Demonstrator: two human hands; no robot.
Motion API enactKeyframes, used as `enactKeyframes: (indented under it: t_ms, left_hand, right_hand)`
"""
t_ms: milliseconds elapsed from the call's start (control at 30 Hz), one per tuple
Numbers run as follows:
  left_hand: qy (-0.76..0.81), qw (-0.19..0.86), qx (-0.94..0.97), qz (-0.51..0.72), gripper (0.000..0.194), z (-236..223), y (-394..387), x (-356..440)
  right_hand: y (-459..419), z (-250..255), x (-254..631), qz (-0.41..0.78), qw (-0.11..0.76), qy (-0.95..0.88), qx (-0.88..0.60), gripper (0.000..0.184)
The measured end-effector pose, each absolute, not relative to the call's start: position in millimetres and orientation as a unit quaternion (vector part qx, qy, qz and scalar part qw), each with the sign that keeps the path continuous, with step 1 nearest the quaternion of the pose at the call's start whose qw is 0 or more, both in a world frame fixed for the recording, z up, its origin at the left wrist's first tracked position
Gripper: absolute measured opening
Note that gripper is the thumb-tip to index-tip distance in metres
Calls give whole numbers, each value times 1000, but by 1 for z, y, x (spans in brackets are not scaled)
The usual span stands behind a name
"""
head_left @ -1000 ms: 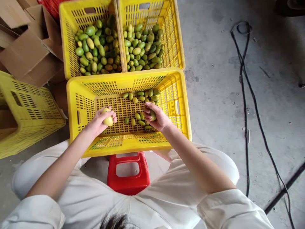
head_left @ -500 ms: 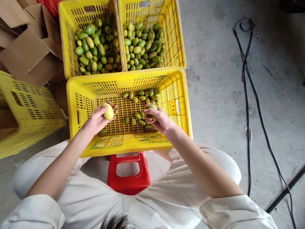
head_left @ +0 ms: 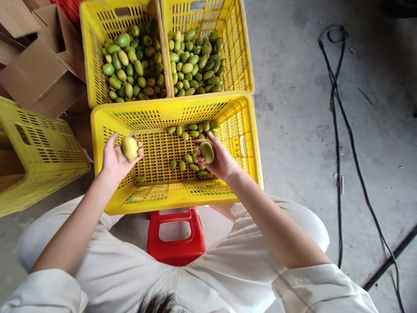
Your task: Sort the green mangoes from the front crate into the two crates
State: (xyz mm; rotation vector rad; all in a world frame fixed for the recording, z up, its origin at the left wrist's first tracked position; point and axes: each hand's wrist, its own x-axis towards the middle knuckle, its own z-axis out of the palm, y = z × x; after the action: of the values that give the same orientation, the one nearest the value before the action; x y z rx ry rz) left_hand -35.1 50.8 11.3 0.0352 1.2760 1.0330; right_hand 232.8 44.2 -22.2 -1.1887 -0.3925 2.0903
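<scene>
My left hand [head_left: 113, 159] is turned palm up over the left side of the near yellow crate [head_left: 177, 209]. A pale yellow oval fruit [head_left: 129, 148] rests in its curled fingers, thumb raised off it. On the crate's right side my right hand [head_left: 223, 159] holds a green oval fruit [head_left: 206, 152] against its fingers, its upper face showing. Below and between the hands, several smaller green fruits [head_left: 188, 158] lie on the slotted crate floor. Another group of green fruits [head_left: 206, 126] sits by the far wall, and a single one [head_left: 140, 179] lies near the left front.
Two more yellow crates stand behind, the left [head_left: 93, 65] and the right [head_left: 239, 56] both holding many green and yellowish fruits. Cardboard boxes [head_left: 35, 69] and a tilted yellow crate [head_left: 48, 156] are at left. A red stool [head_left: 176, 252] is beneath me; black cables [head_left: 352, 134] cross the floor.
My left hand has moved left with the yellow fruit and turned further palm up. My right hand has turned, so the green fruit shows more fully.
</scene>
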Motion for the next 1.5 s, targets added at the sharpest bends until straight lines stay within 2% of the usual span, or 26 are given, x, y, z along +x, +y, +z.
enactKeyframes:
  t_ms: [67, 100, 167, 267, 467, 533, 633, 767, 900, 1033, 1233, 1400, 1500]
  left_hand:
    - [560, 685, 58, 463, 10, 12, 50, -33]
    - [555, 687, 84, 461, 7, 12, 49, -32]
    - [545, 692, 137, 454, 17, 10, 46, -30]
    - [529, 712, 173, 428, 21, 7, 44, -29]
    - [550, 727, 37, 410, 33, 8, 47, -35]
    - [551, 714, 9, 432, 32, 9, 48, -35]
    - [535, 715, 31, 450, 14, 8, 47, -31]
    - [531, 733, 131, 404, 29, 5, 42, -25]
    - [508, 747, 184, 386, 21, 1, 36, -21]
    - [494, 769, 191, 358, 26, 0, 36, -20]
    - [517, 773, 138, 341, 26, 2, 41, -20]
    - [512, 765, 119, 373, 12, 1, 38, -21]
    - [510, 768, 140, 362, 26, -2, 36, -21]
  right_hand:
    - [43, -19, 231, 780, 377, -181, -466, 39]
    - [42, -18, 231, 768, 386, -193, -473, 40]
    - [41, -19, 230, 758, 386, -201, -485, 41]
    - [42, -24, 232, 776, 361, -180, -485, 42]
    - [48, -33, 239, 822, 353, -135, -426, 49]
    - [49, -31, 238, 826, 364, -133, -409, 47]
    - [47, -27, 234, 817, 383, -145, -405, 38]
    - [41, -26, 228, 792, 400, -189, -420, 39]
    - [37, -26, 225, 797, 398, -207, -406, 36]
    - [39, -24, 226, 808, 397, -188, -392, 40]
    - [44, -17, 229, 824, 369, -175, -394, 54]
    - [41, -10, 228, 833, 376, -187, -359, 38]
    - [36, -11, 226, 824, 388, -202, -360, 38]
